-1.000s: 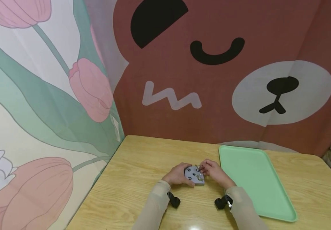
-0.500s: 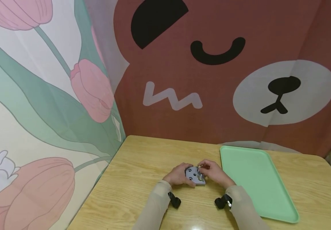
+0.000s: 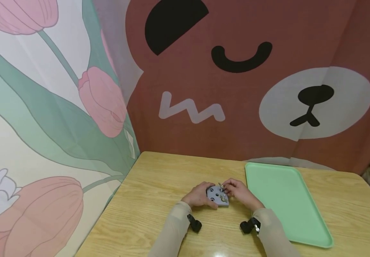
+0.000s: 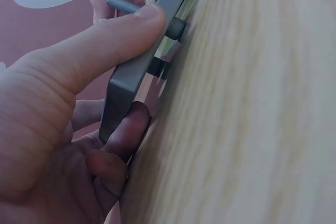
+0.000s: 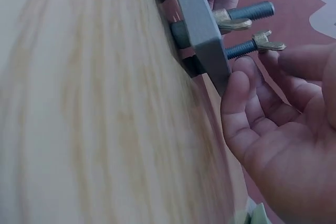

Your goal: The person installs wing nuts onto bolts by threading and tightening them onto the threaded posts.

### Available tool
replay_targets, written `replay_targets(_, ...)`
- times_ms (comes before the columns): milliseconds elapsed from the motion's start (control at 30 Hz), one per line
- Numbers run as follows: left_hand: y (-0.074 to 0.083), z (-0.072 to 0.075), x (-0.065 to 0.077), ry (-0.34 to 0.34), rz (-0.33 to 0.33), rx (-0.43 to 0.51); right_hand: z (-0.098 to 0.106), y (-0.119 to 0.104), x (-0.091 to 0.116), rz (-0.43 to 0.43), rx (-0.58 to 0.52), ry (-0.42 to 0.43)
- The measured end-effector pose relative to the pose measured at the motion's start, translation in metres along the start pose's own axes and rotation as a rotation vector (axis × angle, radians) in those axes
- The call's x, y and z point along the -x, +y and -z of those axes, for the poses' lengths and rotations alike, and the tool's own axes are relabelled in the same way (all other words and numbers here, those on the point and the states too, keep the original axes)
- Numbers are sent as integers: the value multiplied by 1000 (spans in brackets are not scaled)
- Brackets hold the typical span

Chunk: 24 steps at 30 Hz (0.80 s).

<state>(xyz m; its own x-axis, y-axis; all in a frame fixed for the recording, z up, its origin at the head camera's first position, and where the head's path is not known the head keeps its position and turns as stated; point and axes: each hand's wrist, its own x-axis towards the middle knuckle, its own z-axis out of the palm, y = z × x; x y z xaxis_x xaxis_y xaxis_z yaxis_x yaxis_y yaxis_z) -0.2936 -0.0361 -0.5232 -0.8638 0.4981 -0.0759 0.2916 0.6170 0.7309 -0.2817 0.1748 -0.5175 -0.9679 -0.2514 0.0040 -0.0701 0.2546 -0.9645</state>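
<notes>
My left hand (image 3: 199, 194) grips a grey plate (image 3: 219, 203) with several holes by its left side, thumb on the near edge. In the left wrist view its thumb presses the plate's face and other fingers curl behind it. Two threaded bolts pass through the plate, their heads on the table side. On one bolt (image 5: 257, 10) a brass-coloured wing nut (image 5: 234, 23) sits against the plate. Near the free end of the other bolt (image 5: 240, 50) is a second wing nut (image 5: 261, 41). My right hand (image 3: 240, 192) has its fingertips at this second nut, pinching it.
A light green tray (image 3: 287, 203) lies on the wooden table (image 3: 159, 175), right of my right hand. Behind the table hangs a curtain (image 3: 185, 139) with a bear print, and tulip-printed cloth (image 3: 53, 142) is on the left. Black cameras (image 3: 195, 225) are strapped to both wrists.
The right fingers turned in over the second wing nut half a second ago and are now drawn back, showing more of it. The left hand and plate have stayed in place.
</notes>
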Motion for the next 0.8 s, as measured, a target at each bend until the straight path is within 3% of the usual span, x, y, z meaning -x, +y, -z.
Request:
replay_targets(267, 0, 0, -1, -1, -2, 22, -1, 7, -7, 75, 96, -19)
replay_targets(467, -1, 0, -2, 6, 7, 16, -4, 5, -7, 67, 144, 26)
replay_targets(800, -2, -1, -4, 1, 5, 3, -2, 3, -6, -32, -11, 40)
